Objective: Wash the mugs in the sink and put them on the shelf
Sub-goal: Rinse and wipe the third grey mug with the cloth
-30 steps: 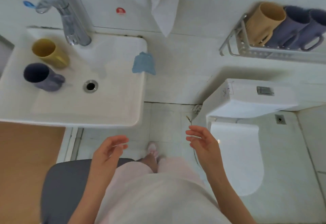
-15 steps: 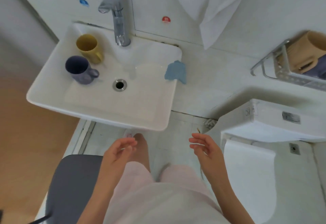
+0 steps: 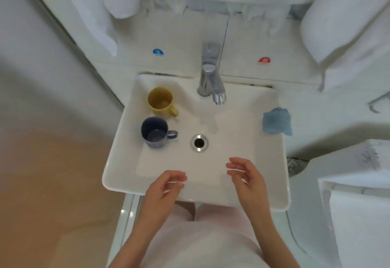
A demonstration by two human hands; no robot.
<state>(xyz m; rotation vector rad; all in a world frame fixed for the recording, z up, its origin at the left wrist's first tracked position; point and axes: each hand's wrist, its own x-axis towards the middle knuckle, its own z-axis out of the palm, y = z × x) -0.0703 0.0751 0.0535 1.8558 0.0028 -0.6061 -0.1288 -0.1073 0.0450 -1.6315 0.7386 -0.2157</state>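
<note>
At the left side of the white sink, two mugs stand upright in the basin, mouths up: the yellow mug toward the rear left corner, its handle pointing to the right front, and the dark blue mug just in front of it, handle pointing right toward the drain. The two mugs sit near each other; whether they touch cannot be told. The blue mug shows a pale patch at its bottom, possibly water. The drain lies near the middle of the basin, well apart from both hands. Behind it, at the middle of the rear edge, the chrome tap stands with its spout over the basin; no running stream is visible. On the wall behind, a blue sticker sits left of the tap and a red sticker to its right. Over the front edge of the sink, the left hand hovers with fingers loosely curled and spread, holding nothing. The right hand is just beside it, over the front part of the basin, likewise spread and empty. Neither hand touches a mug. On the right edge of the sink, a crumpled blue cloth lies draped across the rim
</note>
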